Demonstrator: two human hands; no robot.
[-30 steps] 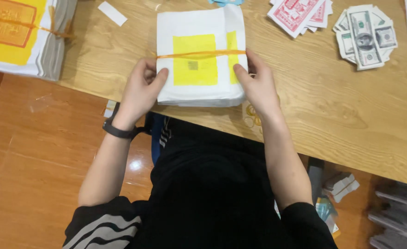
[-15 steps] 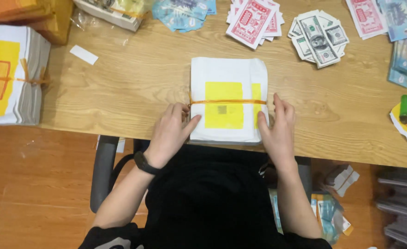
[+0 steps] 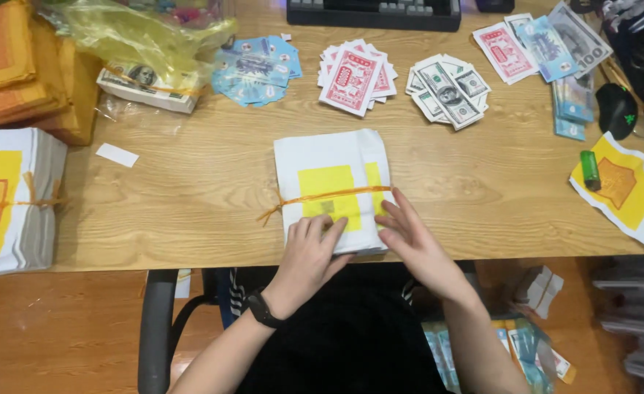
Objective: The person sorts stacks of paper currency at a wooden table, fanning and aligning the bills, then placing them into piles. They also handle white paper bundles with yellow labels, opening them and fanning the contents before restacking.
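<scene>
While both hands rest flat and open, my left hand (image 3: 313, 252) and right hand (image 3: 409, 241) touch the white, yellow-squared paper stack tied with orange string (image 3: 334, 188) on the wooden desk (image 3: 190, 197); it looks soft, floppy, best gripped at its edges.

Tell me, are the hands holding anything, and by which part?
Both hands, left and right, rest flat on the near edge of the tied paper stack; neither grips it.

- Wooden desk (image 3: 190, 211): serves as the landmark.
- Dark keyboard (image 3: 373, 13): at the desk's far edge.
- Red note pile (image 3: 355, 73) and grey banknote pile (image 3: 447, 89): side by side, just before the keyboard.
- Blue note pile (image 3: 255, 67): left of the red pile.
- Green lighter (image 3: 590, 169): near the desk's right end.
- Large tied paper stack (image 3: 8, 201): at the desk's left end.
</scene>
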